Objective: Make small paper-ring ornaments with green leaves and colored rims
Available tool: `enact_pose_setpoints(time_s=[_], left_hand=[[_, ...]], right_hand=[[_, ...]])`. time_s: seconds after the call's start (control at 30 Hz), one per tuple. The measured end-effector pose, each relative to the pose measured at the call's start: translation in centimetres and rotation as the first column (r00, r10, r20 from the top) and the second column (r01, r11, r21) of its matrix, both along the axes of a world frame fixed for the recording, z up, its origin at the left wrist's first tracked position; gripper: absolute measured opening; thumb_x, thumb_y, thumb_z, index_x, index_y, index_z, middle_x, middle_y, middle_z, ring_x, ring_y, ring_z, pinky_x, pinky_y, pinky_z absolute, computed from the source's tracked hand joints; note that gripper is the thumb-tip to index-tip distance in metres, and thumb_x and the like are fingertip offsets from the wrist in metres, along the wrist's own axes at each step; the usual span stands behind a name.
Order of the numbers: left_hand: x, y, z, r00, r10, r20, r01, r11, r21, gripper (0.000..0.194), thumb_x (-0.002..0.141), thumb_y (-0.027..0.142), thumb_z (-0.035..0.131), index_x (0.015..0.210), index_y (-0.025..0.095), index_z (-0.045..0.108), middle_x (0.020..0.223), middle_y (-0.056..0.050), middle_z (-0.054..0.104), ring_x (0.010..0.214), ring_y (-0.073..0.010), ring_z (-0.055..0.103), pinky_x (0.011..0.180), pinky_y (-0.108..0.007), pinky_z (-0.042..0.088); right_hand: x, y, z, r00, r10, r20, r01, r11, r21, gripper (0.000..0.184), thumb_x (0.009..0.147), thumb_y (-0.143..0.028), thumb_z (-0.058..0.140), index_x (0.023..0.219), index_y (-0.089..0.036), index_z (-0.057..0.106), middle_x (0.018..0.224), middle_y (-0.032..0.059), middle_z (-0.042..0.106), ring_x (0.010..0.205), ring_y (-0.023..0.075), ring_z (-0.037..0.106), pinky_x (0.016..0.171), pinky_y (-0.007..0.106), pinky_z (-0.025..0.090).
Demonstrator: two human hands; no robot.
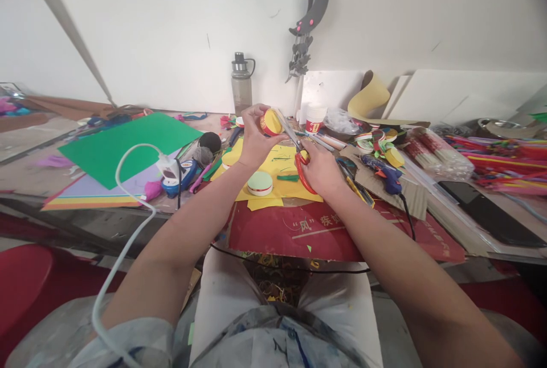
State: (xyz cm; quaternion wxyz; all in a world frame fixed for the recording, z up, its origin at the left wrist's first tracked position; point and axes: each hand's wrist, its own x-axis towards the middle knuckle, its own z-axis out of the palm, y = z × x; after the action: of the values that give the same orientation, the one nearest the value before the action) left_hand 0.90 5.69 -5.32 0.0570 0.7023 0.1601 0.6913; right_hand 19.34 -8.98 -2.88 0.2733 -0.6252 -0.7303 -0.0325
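While the head view looks down on the bench, the left hand [256, 137] holds up the yellow disc [272, 122], gripped at its red rim with the fingers over the top and the thumb below. It is in the air above the yellow sheet [294, 188], tilted, with its face turned toward the scissors [298, 144]. The right hand [320, 168] is closed round their orange handles, blades pointing up and left at the disc's edge; how far they are parted, and whether they touch it, I cannot tell.

The main risk, as I judge it, is to the left fingers: with both hands off the bench and nothing bracing the disc, a slip or a turn of it could bring a blade tip onto the skin. Too hard a pinch might dent the rim; too deep a bite might spoil the yellow top.

Below, the green disc [260, 183] sits on the sheet beside green scraps [288, 177], where dropped scissors could knock it. Right of the hand, the knife [362, 190] and glue gun [387, 177] lie near enough for a careless elbow or wrist to catch
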Motion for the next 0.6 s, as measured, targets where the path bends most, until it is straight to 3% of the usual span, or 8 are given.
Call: enact_pose_setpoints(time_s=[0.13,0.33,0.6], left_hand=[[0.11,-0.53,0.33,0.996,-0.081,0.022,0.083,0.994,-0.068,0.099,0.059,0.083,0.088,0.126,0.032,0.034,0.131,-0.010,0.050,0.133,-0.0321,0.055,0.119,-0.057,0.043],[0.15,-1.03,0.94,0.999,-0.041,0.009,0.042,0.992,-0.115,0.102,0.059,0.086,0.084,0.131,0.033,0.036,0.134,-0.012,0.051,0.133,-0.0317,0.057,0.119,-0.056,0.045],[-0.17,-0.74,0.88,0.990,-0.141,0.007,0.139,0.970,-0.198,0.103,0.062,0.083,0.085,0.137,0.033,0.036,0.140,-0.013,0.053,0.140,-0.0322,0.057,0.123,-0.056,0.045]], right_hand=[[0.16,0.08,-0.14,1.000,0.008,-0.004,-0.008,1.000,0.012,0.051,0.099,-0.021,0.049,0.148,-0.016,0.062,0.127,0.0182,0.076,0.117,0.0329,0.069,0.098,0.042,0.054],[0.36,0.13,-0.13,1.000,-0.002,0.018,0.002,1.000,0.009,0.050,0.100,-0.023,0.049,0.147,-0.016,0.063,0.125,0.0201,0.076,0.115,0.0345,0.069,0.098,0.043,0.053],[0.44,-0.07,0.28,0.999,-0.026,0.032,0.026,1.000,-0.005,0.050,0.102,-0.025,0.049,0.150,-0.017,0.061,0.129,0.0200,0.075,0.116,0.0339,0.070,0.098,0.043,0.054]])
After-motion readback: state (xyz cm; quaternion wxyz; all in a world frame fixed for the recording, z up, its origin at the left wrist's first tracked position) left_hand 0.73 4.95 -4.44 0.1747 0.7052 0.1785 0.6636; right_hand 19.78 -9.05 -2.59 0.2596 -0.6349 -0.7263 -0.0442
